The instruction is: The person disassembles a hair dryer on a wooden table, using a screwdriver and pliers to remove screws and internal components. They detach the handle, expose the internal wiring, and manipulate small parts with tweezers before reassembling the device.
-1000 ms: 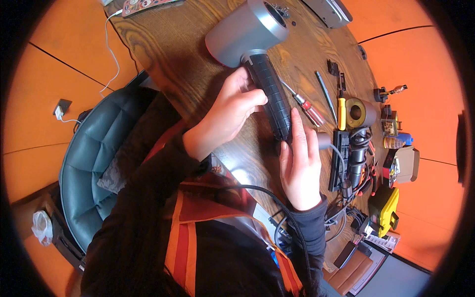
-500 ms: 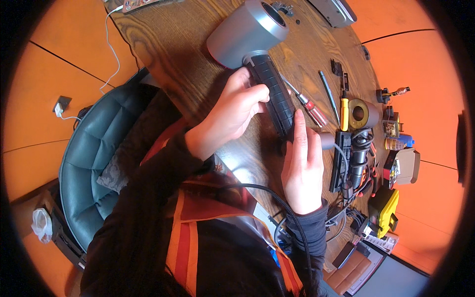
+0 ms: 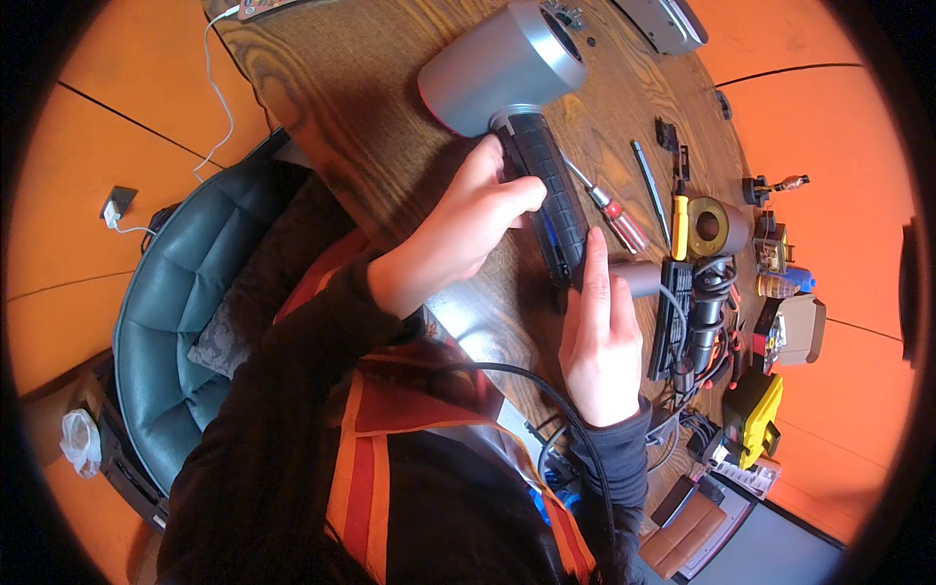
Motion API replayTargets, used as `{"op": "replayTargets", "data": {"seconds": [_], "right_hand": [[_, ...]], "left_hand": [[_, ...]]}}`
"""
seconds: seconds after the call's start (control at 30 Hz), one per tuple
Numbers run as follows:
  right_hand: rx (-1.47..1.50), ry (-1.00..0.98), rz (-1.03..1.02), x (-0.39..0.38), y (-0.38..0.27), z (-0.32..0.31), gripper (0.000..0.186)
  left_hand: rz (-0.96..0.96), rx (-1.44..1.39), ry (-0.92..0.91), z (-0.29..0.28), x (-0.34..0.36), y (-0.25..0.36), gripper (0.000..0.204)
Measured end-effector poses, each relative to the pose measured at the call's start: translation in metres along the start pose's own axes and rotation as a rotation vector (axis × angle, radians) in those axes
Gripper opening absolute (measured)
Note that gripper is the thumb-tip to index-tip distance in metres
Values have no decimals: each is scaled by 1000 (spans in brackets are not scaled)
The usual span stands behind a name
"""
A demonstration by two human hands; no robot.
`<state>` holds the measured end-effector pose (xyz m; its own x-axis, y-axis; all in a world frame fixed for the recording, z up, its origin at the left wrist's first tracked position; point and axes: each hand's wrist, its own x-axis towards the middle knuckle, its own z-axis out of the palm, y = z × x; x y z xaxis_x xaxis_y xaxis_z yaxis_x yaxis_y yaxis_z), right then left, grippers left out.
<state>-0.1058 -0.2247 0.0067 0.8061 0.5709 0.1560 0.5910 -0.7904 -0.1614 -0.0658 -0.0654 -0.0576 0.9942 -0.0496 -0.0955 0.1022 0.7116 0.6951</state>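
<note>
Gripping the black ribbed handle [image 3: 551, 200] of a grey hair dryer [image 3: 497, 68], the left hand [image 3: 468, 229] is seen clenched around the upper part of that handle, thumb and fingers wrapped from the 9 o'clock side. The dryer is laid on the wooden table [image 3: 331, 107], its barrel toward 12 o'clock and its handle running down toward 5 o'clock. The right hand [image 3: 600, 341] is placed at the handle's lower end, index finger extended up along it; a grey cylindrical sleeve [image 3: 639, 278] is seen just beside that finger at 3 o'clock, and whether it is pinched or merely touched cannot be told. Compared with a second ago, little has been altered: the same hold has been kept by the left hand, while the right hand has been shifted only slightly along the handle's base, and the dryer has been left in much the same place and orientation. From this it is judged that work on the handle's lower end is being continued rather than finished, the sleeve apparently being worked free or seated there. At 3 o'clock of the handle, a red-handled screwdriver [image 3: 614, 213], a thin grey tool [image 3: 648, 180] and a yellow-handled tool [image 3: 680, 213] are laid untouched, with a black cord [image 3: 546, 390] trailed across the lap below.
</note>
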Motion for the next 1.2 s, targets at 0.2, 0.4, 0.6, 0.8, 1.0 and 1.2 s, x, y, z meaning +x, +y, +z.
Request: {"op": "replayTargets", "data": {"seconds": [0.2,0.4,0.6,0.8,1.0,1.2], "right_hand": [[91,28,17,8,-9,-6,60],[269,104,105,43,44,-19,24],[59,-56,81,61,103,16,16],[30,206,88,62,81,-7,12],[289,206,179,19,26,-51,21],[283,97,129,6,4,-46,37]], "left_hand": [[-12,-300,-169,-2,-1,1,40],[18,-97,-53,1,-1,-3,40],[188,-5,-8,0,4,-6,40],[288,-39,20,2,1,-3,37],[329,-103,52,5,-1,0,32],[307,-135,42,3,0,1,47]]}}
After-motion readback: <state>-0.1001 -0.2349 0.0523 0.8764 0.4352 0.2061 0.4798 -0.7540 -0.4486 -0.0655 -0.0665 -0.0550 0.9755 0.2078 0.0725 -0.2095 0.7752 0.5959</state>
